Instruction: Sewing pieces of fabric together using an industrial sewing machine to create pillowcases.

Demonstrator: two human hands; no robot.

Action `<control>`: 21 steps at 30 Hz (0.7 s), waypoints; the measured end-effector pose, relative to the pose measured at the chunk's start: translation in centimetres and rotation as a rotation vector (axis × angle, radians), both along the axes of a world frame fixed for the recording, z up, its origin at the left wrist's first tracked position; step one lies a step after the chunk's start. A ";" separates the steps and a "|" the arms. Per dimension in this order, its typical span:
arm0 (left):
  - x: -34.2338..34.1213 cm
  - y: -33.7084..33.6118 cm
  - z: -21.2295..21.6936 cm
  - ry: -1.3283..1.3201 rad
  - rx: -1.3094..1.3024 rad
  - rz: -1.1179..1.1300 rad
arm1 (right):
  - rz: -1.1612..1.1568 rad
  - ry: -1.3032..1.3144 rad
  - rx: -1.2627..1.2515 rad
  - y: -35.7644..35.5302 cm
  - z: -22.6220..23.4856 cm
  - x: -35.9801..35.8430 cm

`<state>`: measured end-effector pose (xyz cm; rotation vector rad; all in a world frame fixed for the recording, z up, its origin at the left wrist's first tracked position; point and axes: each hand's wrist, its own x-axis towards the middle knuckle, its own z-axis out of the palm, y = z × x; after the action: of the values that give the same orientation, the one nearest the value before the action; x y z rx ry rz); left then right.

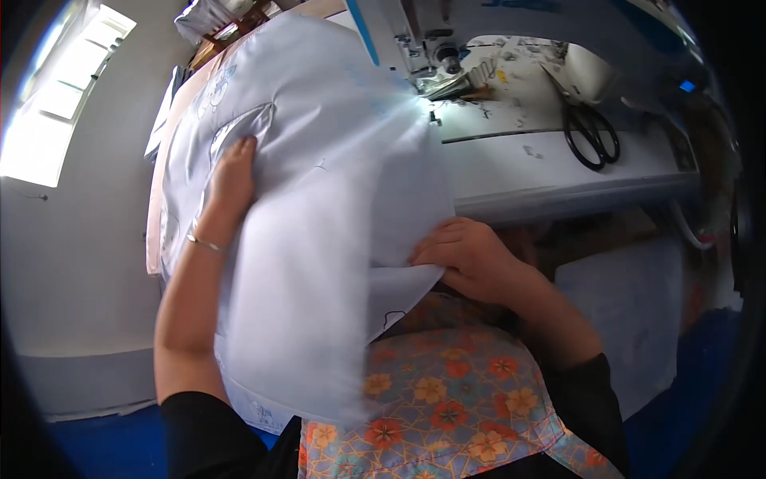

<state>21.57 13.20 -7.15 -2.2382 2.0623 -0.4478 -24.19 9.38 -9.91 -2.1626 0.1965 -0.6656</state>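
Observation:
A large piece of white fabric (307, 263) with faint printed line drawings spreads over the sewing machine table and hangs down over my lap. Its far right part lies by the lit needle area of the sewing machine (435, 56). My left hand (231, 180) grips a raised fold on the fabric's left side, thumb on top and the other fingers mostly hidden by cloth. Close to the table's front edge, my right hand (471, 251) pinches the fabric's right edge, where a corner turns up and shows a dark printed line. The fabric's lower middle is blurred.
Black-handled scissors (590, 132) lie on the machine bed, right of the needle, among thread scraps. Behind them sits a white rounded object (589, 72). A pale sheet (626, 319) hangs below the table at the right. A window (68, 96) is at the left.

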 end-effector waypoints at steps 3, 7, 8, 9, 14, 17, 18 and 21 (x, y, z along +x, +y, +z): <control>4.2 -1.9 -0.2 -0.046 0.036 0.006 | -0.009 -0.010 -0.011 0.1 0.3 -0.1; 3.3 -1.5 -1.1 0.000 -0.067 -0.088 | -0.030 0.185 0.434 0.2 2.2 -1.1; 2.6 -0.9 -0.7 0.005 -0.099 -0.106 | -0.035 0.182 0.432 -0.1 2.3 -0.8; 1.8 -0.8 -0.6 0.012 -0.127 -0.126 | -0.024 0.051 0.814 -1.4 2.0 -0.2; -3.1 0.6 2.8 -0.152 -0.049 -0.311 | -0.103 0.110 1.198 -4.4 6.6 4.1; -7.3 -1.1 6.6 -0.148 0.090 -0.529 | -0.242 0.124 0.976 -4.5 1.9 5.5; -9.5 -1.9 7.5 -0.039 0.028 -0.578 | -0.169 0.039 0.646 -4.2 -0.3 4.8; -17.5 -5.4 6.9 0.273 -0.011 -0.705 | -0.252 -0.024 0.530 -2.4 0.7 3.8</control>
<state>4.09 7.80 -0.23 -1.5753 2.9707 -0.1802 -20.38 7.01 -9.24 -1.6327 0.5724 -0.6880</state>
